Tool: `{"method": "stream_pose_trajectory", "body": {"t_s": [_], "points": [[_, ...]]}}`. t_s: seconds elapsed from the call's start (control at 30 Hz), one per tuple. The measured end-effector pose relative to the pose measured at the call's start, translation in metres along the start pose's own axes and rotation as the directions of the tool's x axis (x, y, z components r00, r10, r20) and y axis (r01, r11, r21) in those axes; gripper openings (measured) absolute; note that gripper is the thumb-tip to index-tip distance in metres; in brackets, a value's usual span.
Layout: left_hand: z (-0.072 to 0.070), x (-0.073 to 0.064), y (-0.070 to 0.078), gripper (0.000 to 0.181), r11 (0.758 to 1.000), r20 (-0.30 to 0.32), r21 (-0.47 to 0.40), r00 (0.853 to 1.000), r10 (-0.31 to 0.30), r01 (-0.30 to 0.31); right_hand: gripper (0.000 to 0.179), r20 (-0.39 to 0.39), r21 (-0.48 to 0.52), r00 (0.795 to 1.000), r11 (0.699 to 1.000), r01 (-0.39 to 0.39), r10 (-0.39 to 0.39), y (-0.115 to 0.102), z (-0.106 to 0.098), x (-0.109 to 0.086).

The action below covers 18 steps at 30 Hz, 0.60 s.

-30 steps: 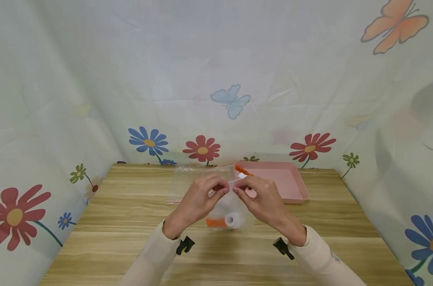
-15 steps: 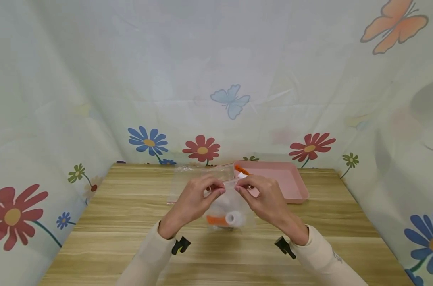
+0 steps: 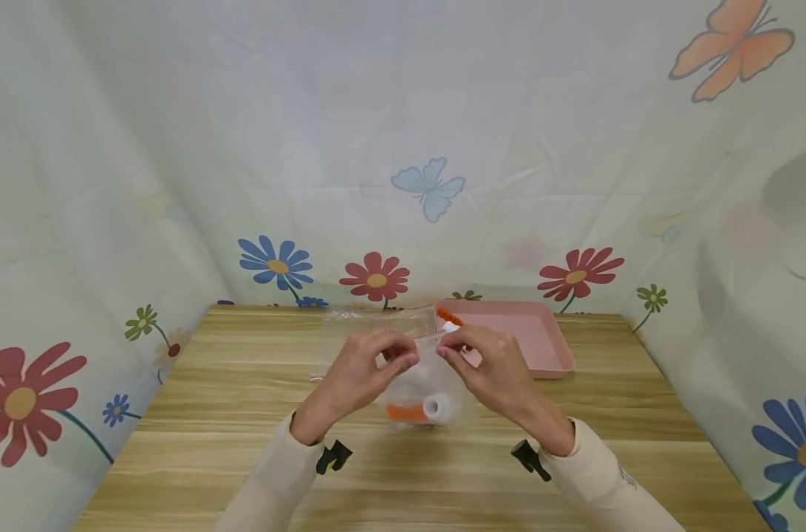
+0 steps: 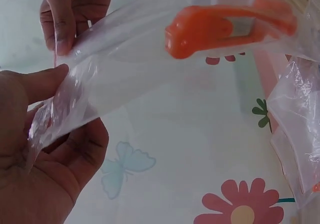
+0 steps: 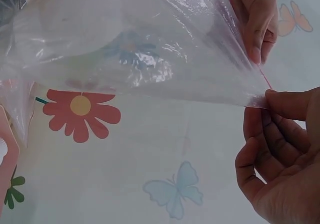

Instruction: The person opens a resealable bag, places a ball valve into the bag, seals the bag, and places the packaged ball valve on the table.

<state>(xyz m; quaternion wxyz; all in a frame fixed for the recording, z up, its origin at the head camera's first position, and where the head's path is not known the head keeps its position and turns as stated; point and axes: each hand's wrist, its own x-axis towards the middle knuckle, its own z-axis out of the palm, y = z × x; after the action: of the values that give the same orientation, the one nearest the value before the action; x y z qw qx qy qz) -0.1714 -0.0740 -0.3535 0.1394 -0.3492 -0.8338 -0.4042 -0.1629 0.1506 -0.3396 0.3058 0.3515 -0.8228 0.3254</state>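
To the left of the fingers, a wide stretch of wood-grain table (image 3: 176, 414) is seen, bounded at its side and back by flower-printed cloth (image 3: 309, 148). Beyond the left hand (image 3: 366, 369), a flat transparent bag (image 3: 346, 340) is laid near the table's back edge. Between the two hands only a narrow gap is left. Beyond the right hand (image 3: 489, 369), a shallow pink tray (image 3: 525, 332) with a raised rim is partly covered by the fingers, and more wood is shown farther right.

The held bag (image 3: 436, 374) is made of thin, glossy film, crinkled beside the left fingers and drawn smoother toward a corner at the right ones. Through it, a smooth orange piece (image 3: 405, 412) with a long opening and a white hollow cylinder (image 3: 436, 408) are seen; whether they are joined cannot be told.

The bag's pink-lined top edge is pinched by thumb and fingers of both hands. Its contents are hung below the fingertips, the orange piece left of the cylinder.
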Motion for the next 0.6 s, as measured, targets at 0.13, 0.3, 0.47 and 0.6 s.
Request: {"method": "stream_pose_trajectory", "body": {"t_s": [0.13,0.3,0.47,0.6], "points": [[-0.002,-0.0021,-0.0045,0.006,0.998,0.049,-0.034,0.998,-0.05,0.052,0.012,-0.004,-0.007,1.0,1.0,-0.011,0.011,0.0005,-0.0016,0.0003],[-0.0049,-0.004,-0.0066,0.005,0.991,0.07,-0.089,0.993,-0.098,0.104,0.012,-0.02,0.0,1.0,1.0,-0.002,0.002,0.0018,-0.0025,0.0001],[-0.0044,-0.0039,-0.0073,0.005,0.985,0.052,-0.111,0.991,-0.125,0.13,0.014,-0.024,0.014,1.0,1.0,0.003,-0.002,0.0025,-0.0021,-0.0004],[-0.0044,-0.004,-0.0059,0.004,0.988,0.022,-0.108,0.994,-0.111,0.113,0.014,-0.021,0.019,1.0,1.0,-0.003,0.003,0.0019,-0.0024,-0.0003]]}}
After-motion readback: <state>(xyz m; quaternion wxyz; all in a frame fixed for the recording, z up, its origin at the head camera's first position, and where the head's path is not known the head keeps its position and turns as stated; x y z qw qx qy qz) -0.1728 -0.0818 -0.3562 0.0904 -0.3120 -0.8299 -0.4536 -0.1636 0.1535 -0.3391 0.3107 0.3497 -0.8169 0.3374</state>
